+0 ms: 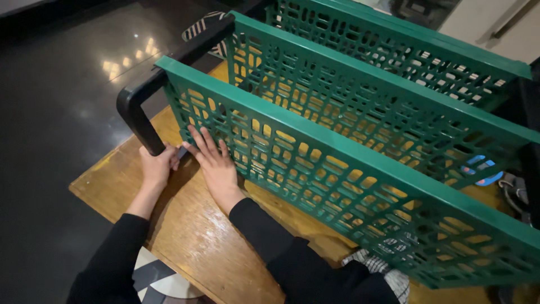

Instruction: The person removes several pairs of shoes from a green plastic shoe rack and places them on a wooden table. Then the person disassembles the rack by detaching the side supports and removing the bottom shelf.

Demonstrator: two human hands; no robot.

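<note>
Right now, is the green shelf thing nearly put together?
Partly, it seems. Done: three green perforated shelf panels stand side by side along a black frame bar on the wooden table. In hand: the left hand grips the bar's lower end while the right hand presses flat on the nearest panel's corner. Left: whether that corner joint is seated is hidden by the hands.

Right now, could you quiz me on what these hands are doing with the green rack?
1. True or false: the right hand lies flat against the nearest green perforated shelf panel.
2. What does the left hand grip? A) the black frame tube B) a cloth C) a cup
3. What surface does the rack rest on?

Key: 1 true; 2 A; 3 the wooden table.
</note>
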